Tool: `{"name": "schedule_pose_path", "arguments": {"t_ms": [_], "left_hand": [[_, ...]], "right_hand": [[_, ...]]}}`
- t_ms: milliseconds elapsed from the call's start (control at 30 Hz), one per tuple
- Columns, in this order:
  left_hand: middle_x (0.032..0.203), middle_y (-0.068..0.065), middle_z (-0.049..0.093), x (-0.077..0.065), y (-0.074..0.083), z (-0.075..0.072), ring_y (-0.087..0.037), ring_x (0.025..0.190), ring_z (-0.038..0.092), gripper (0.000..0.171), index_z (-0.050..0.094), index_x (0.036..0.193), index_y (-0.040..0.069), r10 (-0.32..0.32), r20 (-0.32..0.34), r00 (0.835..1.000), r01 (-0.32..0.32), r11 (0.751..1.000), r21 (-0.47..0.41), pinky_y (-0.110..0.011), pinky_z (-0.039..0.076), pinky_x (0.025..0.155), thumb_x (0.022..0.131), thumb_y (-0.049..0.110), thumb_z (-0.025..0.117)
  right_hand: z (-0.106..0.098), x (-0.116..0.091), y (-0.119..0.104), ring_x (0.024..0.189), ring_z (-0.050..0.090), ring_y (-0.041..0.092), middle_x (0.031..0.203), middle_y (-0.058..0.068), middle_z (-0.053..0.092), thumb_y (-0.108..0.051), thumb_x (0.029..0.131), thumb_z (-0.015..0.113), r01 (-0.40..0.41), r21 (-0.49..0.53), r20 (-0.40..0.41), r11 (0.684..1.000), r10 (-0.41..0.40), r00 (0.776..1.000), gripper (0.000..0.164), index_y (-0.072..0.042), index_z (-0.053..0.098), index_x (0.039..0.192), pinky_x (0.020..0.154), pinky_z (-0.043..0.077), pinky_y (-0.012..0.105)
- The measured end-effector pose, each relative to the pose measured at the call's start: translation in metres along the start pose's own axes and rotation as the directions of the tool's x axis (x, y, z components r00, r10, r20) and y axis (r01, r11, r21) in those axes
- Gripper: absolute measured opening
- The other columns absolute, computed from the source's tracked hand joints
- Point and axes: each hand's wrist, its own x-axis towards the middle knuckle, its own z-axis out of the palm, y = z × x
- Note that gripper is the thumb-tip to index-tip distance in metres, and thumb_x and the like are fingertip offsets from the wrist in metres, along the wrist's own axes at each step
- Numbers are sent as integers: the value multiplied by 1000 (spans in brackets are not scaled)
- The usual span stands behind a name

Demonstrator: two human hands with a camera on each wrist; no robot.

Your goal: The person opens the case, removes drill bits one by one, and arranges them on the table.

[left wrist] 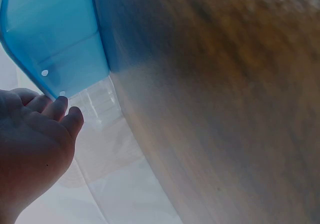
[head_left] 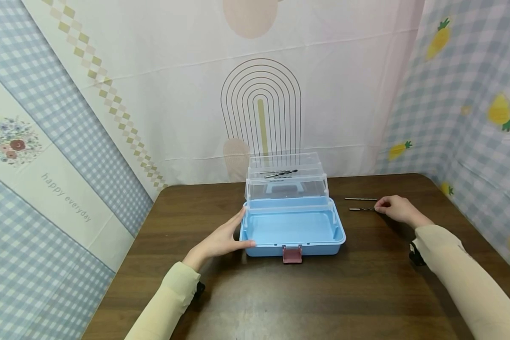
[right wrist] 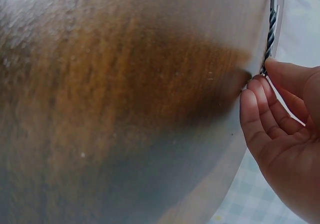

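A light blue toolbox (head_left: 263, 250) stands on the table with its lid raised and clear trays (head_left: 286, 190) folded out at the back. My left hand (head_left: 220, 240) rests against its left side, fingers straight along the wall and thumb at the front rim. Right of the box, my right hand (head_left: 397, 209) pinches the fluted end of a drill bit (right wrist: 271, 31) between thumb and fingers. The bit's smooth shank points left, towards the box. Just behind it lies a second, thinner drill bit (head_left: 359, 199). Several drill bits (head_left: 282, 174) sit in an upper tray.
The box's blue bottom compartment (head_left: 289, 226) faces up, and a pink latch (head_left: 292, 255) hangs from its front. The brown wooden table (head_left: 306, 302) ends at a patterned cloth (head_left: 187, 118) behind and at both sides.
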Motion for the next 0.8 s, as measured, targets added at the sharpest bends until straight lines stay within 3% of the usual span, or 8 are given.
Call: {"name": "schedule_pose_path", "arguments": {"t_ms": [800], "left_hand": [[166,16,-1,3,-4,0,-12,151,15,111,-1,163,32,-4,12,1000,4,1000,0,-45,25,119,84,66,70]], "right_hand": [[3,3,3,95,62,41,103,23,68,-14,102,60,-2,-6,-9,1000,2,1000,24,7,69,105,82,48,57]]}}
